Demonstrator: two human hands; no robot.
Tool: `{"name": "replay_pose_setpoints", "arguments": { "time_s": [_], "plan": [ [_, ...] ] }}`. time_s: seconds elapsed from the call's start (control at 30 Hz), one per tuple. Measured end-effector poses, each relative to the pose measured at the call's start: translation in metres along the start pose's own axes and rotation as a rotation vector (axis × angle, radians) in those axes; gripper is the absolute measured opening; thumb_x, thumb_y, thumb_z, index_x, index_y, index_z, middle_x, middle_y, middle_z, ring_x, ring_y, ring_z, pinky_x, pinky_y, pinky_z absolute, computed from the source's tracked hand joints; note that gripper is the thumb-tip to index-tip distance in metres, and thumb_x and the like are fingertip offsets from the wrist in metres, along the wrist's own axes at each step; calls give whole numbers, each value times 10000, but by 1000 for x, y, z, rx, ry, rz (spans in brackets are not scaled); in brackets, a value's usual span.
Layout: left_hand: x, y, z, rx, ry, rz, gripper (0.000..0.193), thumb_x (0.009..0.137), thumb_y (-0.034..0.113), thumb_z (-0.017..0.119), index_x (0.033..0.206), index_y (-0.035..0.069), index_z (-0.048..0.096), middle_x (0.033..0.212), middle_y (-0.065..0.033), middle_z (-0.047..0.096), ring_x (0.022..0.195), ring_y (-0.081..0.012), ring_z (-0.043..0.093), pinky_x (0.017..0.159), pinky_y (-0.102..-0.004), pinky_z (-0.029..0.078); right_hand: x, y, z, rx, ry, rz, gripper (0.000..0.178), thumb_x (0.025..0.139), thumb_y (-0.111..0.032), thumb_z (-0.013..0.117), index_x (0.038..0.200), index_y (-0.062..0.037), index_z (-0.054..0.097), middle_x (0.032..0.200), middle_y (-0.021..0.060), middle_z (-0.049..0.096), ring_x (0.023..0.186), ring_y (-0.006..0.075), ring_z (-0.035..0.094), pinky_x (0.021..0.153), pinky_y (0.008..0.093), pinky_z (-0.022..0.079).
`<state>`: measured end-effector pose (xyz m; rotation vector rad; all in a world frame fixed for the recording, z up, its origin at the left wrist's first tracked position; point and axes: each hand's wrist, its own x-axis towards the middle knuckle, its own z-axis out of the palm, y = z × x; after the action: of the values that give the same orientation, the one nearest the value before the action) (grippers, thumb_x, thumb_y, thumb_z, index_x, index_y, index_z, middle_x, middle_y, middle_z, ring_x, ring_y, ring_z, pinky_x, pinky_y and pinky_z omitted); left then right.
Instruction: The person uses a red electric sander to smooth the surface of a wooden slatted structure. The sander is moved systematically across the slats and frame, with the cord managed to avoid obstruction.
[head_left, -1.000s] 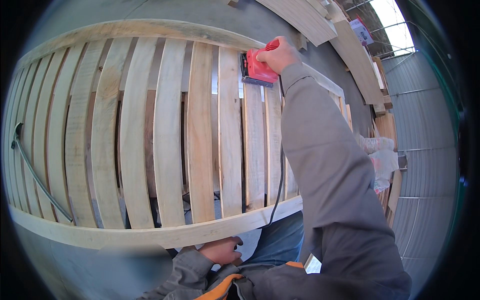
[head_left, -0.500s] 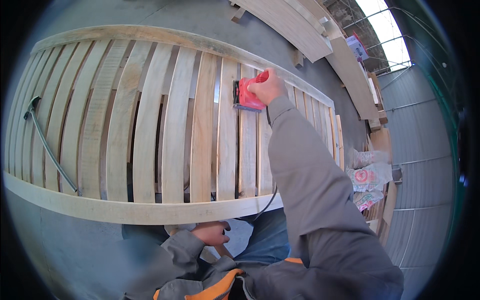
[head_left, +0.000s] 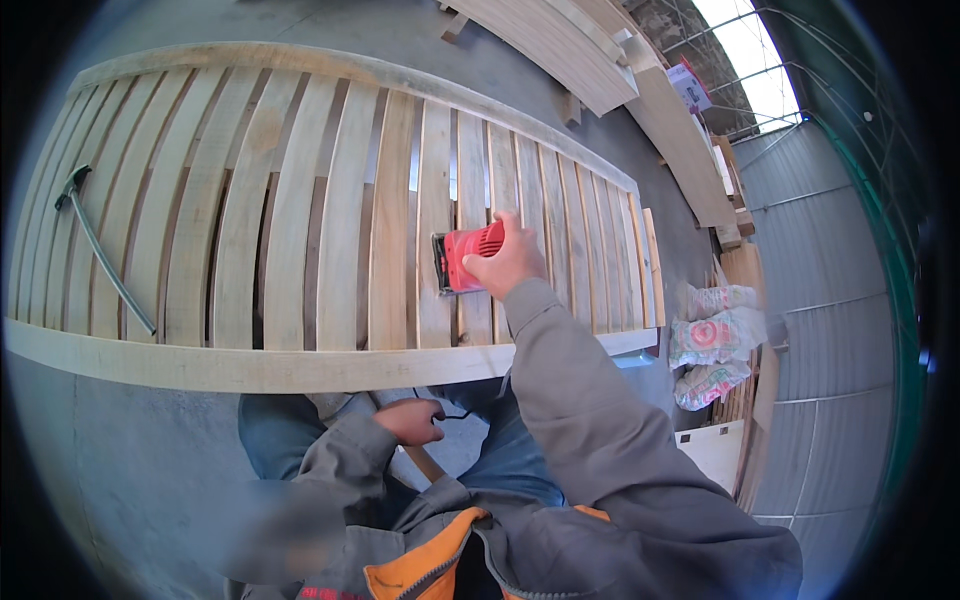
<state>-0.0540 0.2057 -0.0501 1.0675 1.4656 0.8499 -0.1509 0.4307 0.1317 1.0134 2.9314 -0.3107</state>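
My right hand (head_left: 512, 258) is wrapped round a red electric sander (head_left: 468, 254) with a dark base. The sander rests on the pale wooden slats, right of the middle of a long slatted wooden frame (head_left: 240, 368). In front of the frame's near rail, low over my lap, my left hand (head_left: 408, 421) is closed with its fingers curled. A thin black power cord (head_left: 456, 415) comes out at those fingers. Part of the cord is hidden by the rail and my right sleeve.
A hammer (head_left: 105, 255) with a long, thin handle lies across the slats at the left. Long wooden boards (head_left: 545, 50) are stacked beyond the frame. White printed sacks (head_left: 715, 340) lie at the right, near a grey corrugated wall (head_left: 840, 300).
My right hand has drawn the sander nearer to me and slightly left along the slats. The whole view has shifted a little. My left hand remains low before the rail.
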Motion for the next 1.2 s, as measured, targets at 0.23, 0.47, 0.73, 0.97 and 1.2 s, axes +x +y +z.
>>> {"name": "replay_pose_setpoints", "arguments": {
  "time_s": [0.23,0.47,0.73,0.97,1.2],
  "plan": [
    [-12,-1,0,27,20,-13,503,885,307,741,1301,24,728,1294,-242,734,1212,-407,696,1051,-468,549,-51,2,14,33,8,-4,804,781,-344,841,1495,-171,512,1297,238,594,1154,455,687,987,514,589],
    [-19,12,-9,-28,16,-30,524,885,314,724,1320,23,715,1295,-232,733,1204,-406,695,1043,-472,552,-1,3,9,25,69,-20,842,749,-349,876,1482,-119,532,1284,247,626,1143,433,680,1012,497,570],
    [-11,5,-9,-59,80,35,508,889,288,741,1311,8,711,1172,-229,759,1091,-390,728,973,-451,572,88,-36,7,-13,42,-35,828,775,-421,830,1499,-164,522,1357,256,606,1215,442,677,1050,483,571],
    [-12,15,-15,-33,85,61,517,882,289,741,1317,12,716,1166,-235,759,1079,-391,734,975,-455,574,160,-25,4,50,95,-75,768,723,-380,870,1402,-145,597,1290,193,698,1199,357,699,1045,439,572],
    [-12,19,-19,-91,37,67,476,892,276,733,1285,8,733,1161,-224,761,1068,-390,736,981,-450,575,223,-19,5,79,110,-155,811,711,-352,913,1387,-65,570,1229,153,718,1133,306,711,1005,414,565]
  ]
}}
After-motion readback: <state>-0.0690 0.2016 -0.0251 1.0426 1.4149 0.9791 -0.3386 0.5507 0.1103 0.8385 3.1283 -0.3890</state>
